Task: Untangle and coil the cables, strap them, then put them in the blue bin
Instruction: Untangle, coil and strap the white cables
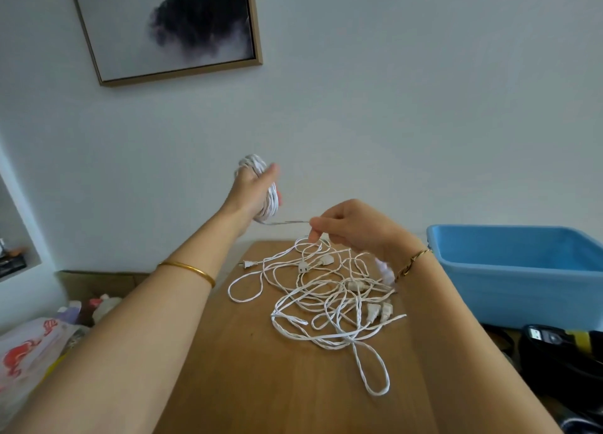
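Note:
My left hand is raised above the far end of the table and grips a coil of white cable wound around it. A taut strand runs from the coil to my right hand, which pinches it between thumb and fingertips. Below my right hand, a tangle of white twisted cables with several plugs lies on the wooden table. The blue bin stands to the right of the table, open side up.
A framed picture hangs on the wall. Plastic bags and bottles sit low at the left by a cardboard box. Black gear lies at the right under the bin. One plug lies near the table's far edge.

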Tool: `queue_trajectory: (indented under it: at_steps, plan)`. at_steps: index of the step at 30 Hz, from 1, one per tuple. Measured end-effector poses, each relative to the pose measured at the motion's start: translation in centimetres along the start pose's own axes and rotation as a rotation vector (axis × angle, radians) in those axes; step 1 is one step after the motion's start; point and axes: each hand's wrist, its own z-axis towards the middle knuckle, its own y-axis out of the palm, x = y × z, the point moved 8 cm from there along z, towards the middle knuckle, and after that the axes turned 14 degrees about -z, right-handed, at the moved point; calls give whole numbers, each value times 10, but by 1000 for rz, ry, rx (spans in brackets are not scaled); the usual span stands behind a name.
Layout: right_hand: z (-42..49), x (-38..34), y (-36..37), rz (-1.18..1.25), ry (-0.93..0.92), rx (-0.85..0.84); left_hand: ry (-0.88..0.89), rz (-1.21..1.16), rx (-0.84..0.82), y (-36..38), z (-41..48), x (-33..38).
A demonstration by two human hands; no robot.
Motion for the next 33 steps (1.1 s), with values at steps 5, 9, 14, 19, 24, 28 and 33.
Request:
queue_trajectory:
  at_steps: [5, 9, 14, 19, 24, 28, 33]
  plan:
    - [2, -14, -31, -83, -124, 265, -203, 264, -428, 34, -35, -23]
    - [4, -6, -39, 106, -163, 415, -473, -104, -650, 57, -69, -35]
    - [-5, 28, -16, 414, -59, 428, -638, -447, -665, 69, -91, -56]
    - [-22, 51, 22, 653, -21, 406, -723, -709, -602, 84, -110, -85]
    - [-43, 71, 40, 501, 48, 367, -729, -921, -638, 103, -122, -103]
    - [-67, 90, 35, 500, 100, 422, -781, -932, -707, 128, -138, -111]
    - [-93, 113, 33, 566, 150, 478, -872, -847, -600, 150, -157, -125]
